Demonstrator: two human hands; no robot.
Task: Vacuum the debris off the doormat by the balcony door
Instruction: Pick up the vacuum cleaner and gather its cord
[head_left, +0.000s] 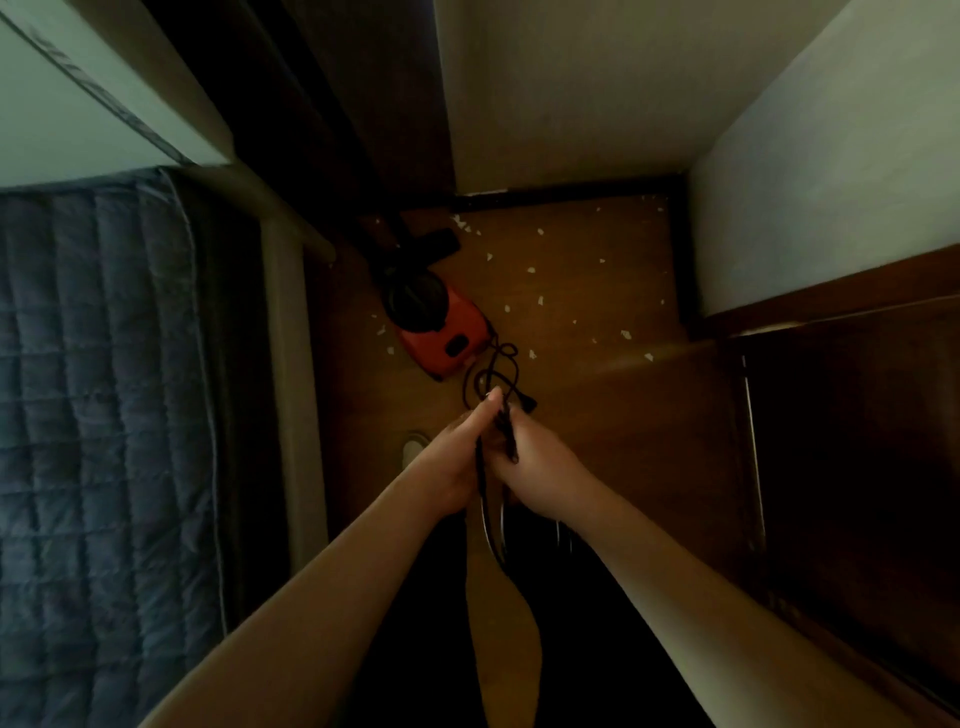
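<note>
A red and black vacuum cleaner (439, 325) sits on the wooden floor, its black nozzle (434, 244) pointing toward the back wall. A black power cord (493, 374) runs in loops from the vacuum's rear up to my hands. My left hand (457, 457) holds the cord with fingers stretched forward along it. My right hand (535, 457) grips the cord beside it, and loops of cord hang below both hands. Several white scraps of debris (540, 301) lie scattered over the floor ahead. No doormat is clear in this dim view.
A bed with a grey quilted cover (104, 415) and a pale frame (283, 338) fills the left side. White walls (571, 93) close the corner ahead. Dark wooden furniture (841, 415) stands on the right. A light slipper (413, 447) lies near my left hand.
</note>
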